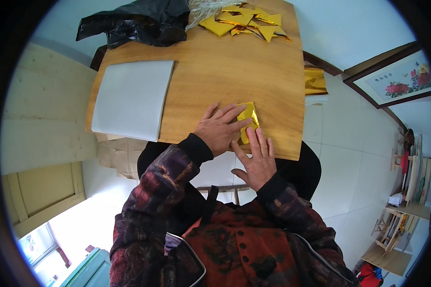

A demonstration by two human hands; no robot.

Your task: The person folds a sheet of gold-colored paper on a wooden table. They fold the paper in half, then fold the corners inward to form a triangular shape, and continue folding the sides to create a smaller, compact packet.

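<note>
A small folded piece of gold foil paper [248, 111] lies flat near the front edge of the wooden table [210, 71]. My left hand [221, 125] rests across its left side, palm down with the fingers spread out over it. From the near side my right hand [257, 160] touches its lower end with outstretched fingertips, the thumb apart. The hands cover part of the foil, so its full outline is hidden. Neither hand grips anything.
A stack of white paper [131, 100] lies on the table's left. At the back are a black plastic bag [141, 24], clear crinkled plastic [206, 10] and several folded gold foil pieces [244, 20]. More gold foil sheets [315, 82] sit beyond the right edge.
</note>
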